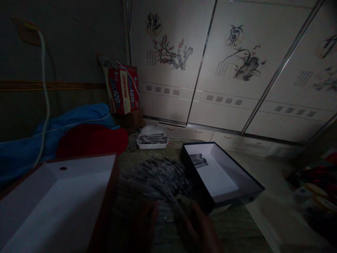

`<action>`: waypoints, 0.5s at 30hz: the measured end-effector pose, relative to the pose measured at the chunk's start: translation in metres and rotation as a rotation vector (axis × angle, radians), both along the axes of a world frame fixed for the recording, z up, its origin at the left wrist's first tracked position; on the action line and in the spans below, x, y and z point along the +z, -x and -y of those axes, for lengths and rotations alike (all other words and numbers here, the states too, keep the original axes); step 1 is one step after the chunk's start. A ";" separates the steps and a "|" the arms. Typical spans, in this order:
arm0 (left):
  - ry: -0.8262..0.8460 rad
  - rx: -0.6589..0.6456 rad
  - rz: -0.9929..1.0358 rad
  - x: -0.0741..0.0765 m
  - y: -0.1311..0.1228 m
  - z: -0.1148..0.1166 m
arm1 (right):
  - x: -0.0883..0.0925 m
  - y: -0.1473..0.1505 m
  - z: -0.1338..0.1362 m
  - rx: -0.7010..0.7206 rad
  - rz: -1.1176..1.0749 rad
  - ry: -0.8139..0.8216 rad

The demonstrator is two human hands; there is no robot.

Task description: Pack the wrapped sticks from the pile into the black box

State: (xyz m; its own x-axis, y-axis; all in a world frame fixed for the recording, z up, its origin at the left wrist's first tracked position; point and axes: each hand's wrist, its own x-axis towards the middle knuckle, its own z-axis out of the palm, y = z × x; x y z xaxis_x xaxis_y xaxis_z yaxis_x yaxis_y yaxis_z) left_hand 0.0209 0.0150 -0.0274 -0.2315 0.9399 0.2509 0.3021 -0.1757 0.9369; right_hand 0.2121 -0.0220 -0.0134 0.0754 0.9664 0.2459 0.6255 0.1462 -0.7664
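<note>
A heap of thin, dark-and-clear pens (163,172) lies loose on the table in dim light. My right hand (201,226), at the bottom, has its fingers closed around one long thin pen (177,203) that slants up and left towards the heap. My left hand (147,223) is low at the near edge of the heap, dark and blurred; whether it holds anything does not show. On the right, a black-rimmed box with a white inside (221,179) has a short row of dark-ended pens (198,160) along its left wall.
A large brown-edged box, white within (68,196), stands at the left. Behind the heap is a white tray (152,144) of pens. Blue cloth (79,116), a red cushion-like item (92,140) and a red carton (122,89) sit at back left. Sliding cabinet doors (168,77) face me.
</note>
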 end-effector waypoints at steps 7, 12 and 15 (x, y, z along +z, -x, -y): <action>-0.037 -0.211 -0.052 -0.002 -0.012 -0.005 | -0.013 0.023 0.008 -0.165 -0.096 -0.090; 0.056 -0.166 0.001 0.008 -0.005 -0.012 | 0.004 0.026 -0.015 0.064 -0.012 -0.105; 0.057 -0.076 0.080 0.004 0.003 -0.020 | 0.011 0.023 -0.034 -0.015 0.140 -0.083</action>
